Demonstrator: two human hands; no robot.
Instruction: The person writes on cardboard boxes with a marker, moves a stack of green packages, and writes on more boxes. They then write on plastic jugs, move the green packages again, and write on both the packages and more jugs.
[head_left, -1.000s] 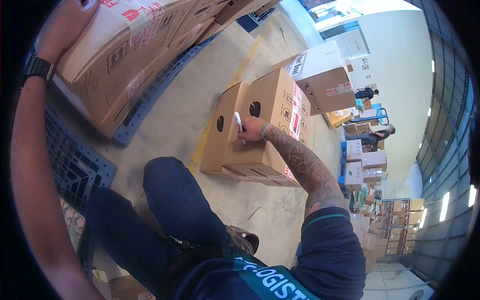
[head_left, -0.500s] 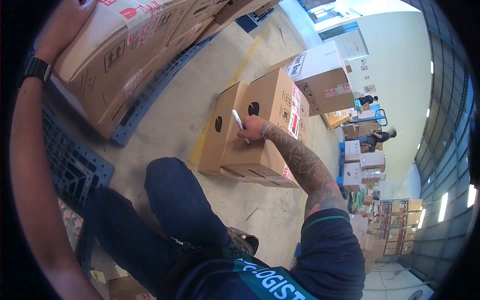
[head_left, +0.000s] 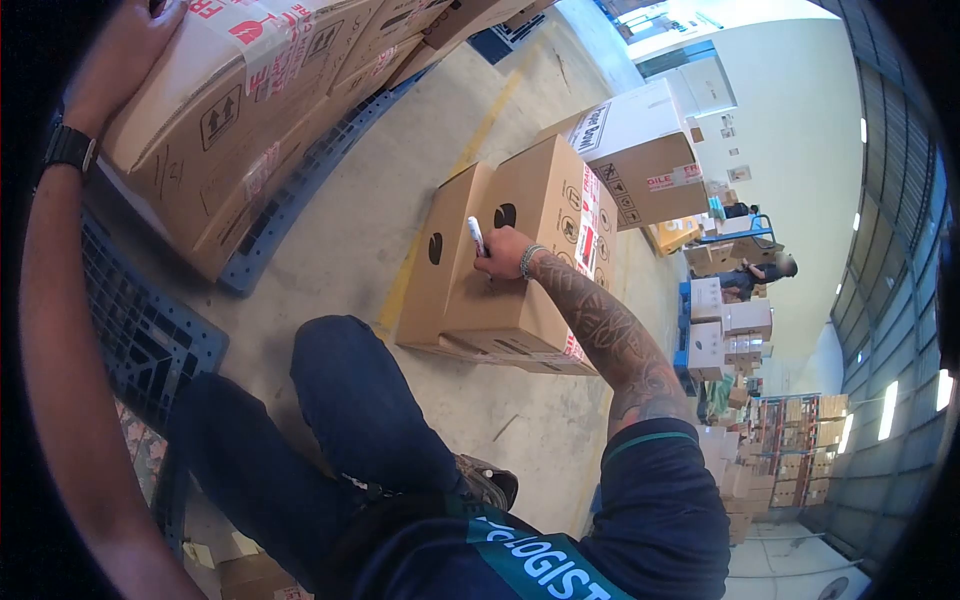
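My right hand (head_left: 505, 254) grips a white marker (head_left: 477, 238) and presses its tip against the side of a brown cardboard box (head_left: 540, 205) standing on the concrete floor. That box has a dark oval handle hole just above the hand. A second brown box (head_left: 445, 255) stands tight against its left side. My left hand (head_left: 120, 55) rests flat on the top edge of a stacked carton (head_left: 215, 110) at the upper left; a black watch is on that wrist.
Stacked cartons sit on a blue pallet (head_left: 300, 180) at the left. A white-topped box (head_left: 645, 150) stands behind the marked box. A person (head_left: 755, 272) bends over boxes far right, near more stacks (head_left: 725, 335). A yellow floor line (head_left: 450, 180) runs past.
My right hand with the marker has shifted slightly up and left on the box side. The person in the distance has moved a little. My left hand stays on the carton.
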